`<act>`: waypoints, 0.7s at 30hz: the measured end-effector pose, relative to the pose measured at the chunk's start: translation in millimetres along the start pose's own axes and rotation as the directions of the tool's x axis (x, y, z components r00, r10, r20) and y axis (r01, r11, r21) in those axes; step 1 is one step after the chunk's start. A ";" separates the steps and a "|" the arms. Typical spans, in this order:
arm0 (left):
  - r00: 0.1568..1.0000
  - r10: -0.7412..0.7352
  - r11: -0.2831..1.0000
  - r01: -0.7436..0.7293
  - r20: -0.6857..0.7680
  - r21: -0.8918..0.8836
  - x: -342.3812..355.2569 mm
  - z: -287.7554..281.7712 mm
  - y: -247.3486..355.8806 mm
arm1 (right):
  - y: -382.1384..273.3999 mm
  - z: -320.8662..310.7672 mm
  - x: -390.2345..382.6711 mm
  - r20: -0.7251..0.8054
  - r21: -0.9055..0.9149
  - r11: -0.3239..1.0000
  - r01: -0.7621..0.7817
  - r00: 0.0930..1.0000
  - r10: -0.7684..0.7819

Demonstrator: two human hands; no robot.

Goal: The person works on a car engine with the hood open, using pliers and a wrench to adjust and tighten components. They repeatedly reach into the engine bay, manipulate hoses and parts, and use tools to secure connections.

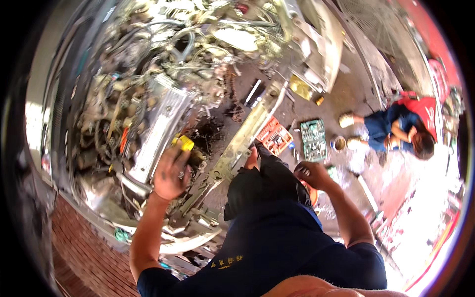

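An engine bay (148, 54) is sprawling at eleven o'clock while the left hand (171, 172), loosely open at eight near the yellow part (186, 143) at nine, is risking scraped knuckles should it slip against the silver bar (159, 127), and the right hand (314, 175), curled at four, is hiding any grip.

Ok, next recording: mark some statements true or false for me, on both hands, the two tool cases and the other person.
1. The left hand is near a yellow object. True.
2. The green case is shut. False: it lies open.
3. The orange case is left of the green case. True.
4. The right hand is over the metal parts. False: it is beside the dark trousers.
5. The other person is at the picture's left. False: at its right.
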State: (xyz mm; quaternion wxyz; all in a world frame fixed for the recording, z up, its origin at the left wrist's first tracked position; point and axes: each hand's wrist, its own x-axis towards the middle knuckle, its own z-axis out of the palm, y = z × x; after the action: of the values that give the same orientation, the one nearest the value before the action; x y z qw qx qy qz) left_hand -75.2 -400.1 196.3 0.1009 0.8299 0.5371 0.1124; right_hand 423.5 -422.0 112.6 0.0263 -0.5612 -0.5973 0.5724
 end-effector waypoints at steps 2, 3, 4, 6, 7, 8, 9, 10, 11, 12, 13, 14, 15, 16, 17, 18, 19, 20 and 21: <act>0.990 -0.120 0.977 0.106 -0.067 -0.187 -49.0 -17.1 49.5 | -9.7 19.8 23.0 0.157 -0.178 0.981 0.075 0.987 -0.047; 0.981 -0.187 0.973 0.177 -0.054 -0.147 -89.7 -29.7 77.9 | -15.6 29.2 29.6 0.240 -0.196 0.969 0.150 0.965 -0.101; 0.952 -0.304 0.938 0.294 -0.025 -0.185 -122.8 -42.5 111.4 | -20.3 39.0 38.0 0.269 -0.196 0.966 0.171 0.956 -0.114; 0.861 -0.506 0.830 0.470 -0.052 -0.299 -180.8 -33.7 161.2 | 18.5 66.7 64.9 0.333 0.015 0.995 0.095 0.938 -0.095; 0.762 -0.645 0.731 0.591 -0.062 -0.341 -198.3 -28.0 180.1 | 27.4 69.1 74.5 0.317 0.087 0.994 0.067 0.944 -0.092; 0.636 -0.769 0.604 0.685 -0.071 -0.407 -216.4 -21.9 202.4 | 11.2 59.9 79.6 0.304 0.036 0.987 0.159 0.939 -0.162; 0.516 -0.851 0.500 0.734 -0.100 -0.460 -229.1 -22.2 218.6 | 55.5 66.7 106.4 0.271 0.116 0.978 0.174 0.942 -0.200; 0.390 -0.911 0.402 0.757 -0.137 -0.515 -249.2 -16.3 234.4 | 52.5 69.4 118.5 0.323 0.144 0.981 0.132 0.930 -0.173; 0.280 -0.936 0.350 0.791 -0.211 -0.502 -281.0 -5.9 257.2 | 29.9 81.3 122.8 0.377 -0.006 0.984 0.177 0.912 -0.162; 0.079 -0.981 0.170 0.794 -0.179 -0.584 -303.0 -1.5 282.9 | 2.5 87.0 116.6 0.419 -0.159 0.962 0.223 0.898 -0.138; -0.032 -0.981 0.090 0.801 -0.193 -0.592 -324.1 9.3 301.7 | -15.1 91.8 114.4 0.442 -0.254 0.908 0.332 0.875 -0.196; -0.133 -0.969 0.019 0.801 -0.209 -0.598 -342.3 19.3 311.7 | -30.8 100.4 115.2 0.465 -0.331 0.837 0.437 0.847 -0.258; -0.289 -0.952 -0.142 0.708 -0.101 -0.692 -355.7 31.6 316.1 | -42.7 106.0 112.6 0.486 -0.124 0.934 0.336 0.841 -0.237; -0.320 -0.937 -0.171 0.766 -0.137 -0.620 -367.2 37.5 315.4 | -53.2 106.0 113.0 0.509 -0.096 0.953 0.288 0.837 -0.201; -0.346 -0.928 -0.198 0.772 -0.138 -0.604 -382.7 49.3 315.4 | -56.6 106.0 115.9 0.507 -0.046 0.944 0.326 0.822 -0.259; -0.366 -0.920 -0.221 0.784 -0.143 -0.580 -407.4 61.4 317.1 | -57.4 113.2 117.3 0.499 0.015 0.933 0.358 0.806 -0.318; -0.397 -0.907 -0.247 0.772 -0.141 -0.586 -431.3 74.9 320.9 | -58.4 118.9 118.1 0.478 -0.016 0.956 0.292 0.842 -0.249; -0.428 -0.889 -0.272 0.779 -0.164 -0.565 -455.1 90.6 322.6 | -54.7 122.2 120.9 0.497 -0.027 0.953 0.300 0.831 -0.248; -0.454 -0.871 -0.294 0.786 -0.186 -0.544 -478.1 107.3 324.9 | -45.3 124.9 127.0 0.471 -0.046 0.965 0.259 0.857 -0.207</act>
State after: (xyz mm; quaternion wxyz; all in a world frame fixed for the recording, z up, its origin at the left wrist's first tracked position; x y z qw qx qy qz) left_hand 48.5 -973.0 150.1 0.0457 -0.0411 0.9639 0.2591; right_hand 263.5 -401.8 24.5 -0.0777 -0.3327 -0.6796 0.6491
